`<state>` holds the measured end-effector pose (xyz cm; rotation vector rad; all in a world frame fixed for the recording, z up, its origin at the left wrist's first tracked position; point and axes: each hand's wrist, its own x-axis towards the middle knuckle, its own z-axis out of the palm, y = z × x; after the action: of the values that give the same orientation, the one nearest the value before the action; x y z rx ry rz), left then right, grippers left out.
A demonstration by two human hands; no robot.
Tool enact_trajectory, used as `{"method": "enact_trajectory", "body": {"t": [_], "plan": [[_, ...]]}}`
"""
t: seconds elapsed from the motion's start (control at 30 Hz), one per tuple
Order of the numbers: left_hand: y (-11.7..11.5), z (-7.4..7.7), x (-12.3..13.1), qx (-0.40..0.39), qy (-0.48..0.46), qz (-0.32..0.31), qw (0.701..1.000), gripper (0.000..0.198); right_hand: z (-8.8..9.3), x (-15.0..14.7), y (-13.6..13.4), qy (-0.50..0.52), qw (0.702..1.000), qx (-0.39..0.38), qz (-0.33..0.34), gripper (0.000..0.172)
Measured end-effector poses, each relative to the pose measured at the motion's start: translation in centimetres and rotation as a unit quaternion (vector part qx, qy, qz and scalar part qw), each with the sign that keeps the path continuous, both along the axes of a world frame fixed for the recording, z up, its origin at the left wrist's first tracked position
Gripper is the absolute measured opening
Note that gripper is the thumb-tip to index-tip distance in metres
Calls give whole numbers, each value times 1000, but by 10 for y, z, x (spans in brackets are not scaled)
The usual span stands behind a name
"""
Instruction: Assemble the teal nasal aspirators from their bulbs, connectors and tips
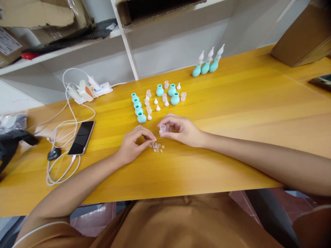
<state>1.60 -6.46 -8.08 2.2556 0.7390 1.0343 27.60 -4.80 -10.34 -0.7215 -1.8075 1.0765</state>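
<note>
My right hand (182, 131) holds a small clear plastic collar (162, 128) upright between thumb and fingers, just above the table. Beside it, my left hand (136, 142) has its thumb and forefinger pinched together over a small pile of clear ring-like discs (156, 147); whatever is between the fingertips is too small to make out. Beyond the hands stand several turquoise rubber bulbs (141, 117), their mouths facing up. Among them are more clear collars (164, 97) and small white cone-shaped tips (158, 107).
Three turquoise bulbs with white nozzles (205, 67) stand at the back. On the left lie a phone (82, 137), white cables (62, 130), a black mouse-like object (54, 154) and a power strip (103, 89). A cardboard box (297, 41) sits at the back right.
</note>
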Motion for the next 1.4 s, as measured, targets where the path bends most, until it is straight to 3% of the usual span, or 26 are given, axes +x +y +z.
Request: {"method": "enact_trajectory", "body": {"t": [0.13,0.37,0.77,1.4], "plan": [[-2,1,0,30,-20,-3,999,9,2,-3,-12,-18,999,30,33,24],[-5,-2,-1,13,-10,-9,1000,7,3,-2,-13,-35,996,35,70,27],[-7,2,0,64,-5,-27,998,9,4,-3,-13,-38,996,19,76,27],[-9,-3,0,61,15,-26,998,15,5,-4,-16,-34,996,-13,87,31]]}}
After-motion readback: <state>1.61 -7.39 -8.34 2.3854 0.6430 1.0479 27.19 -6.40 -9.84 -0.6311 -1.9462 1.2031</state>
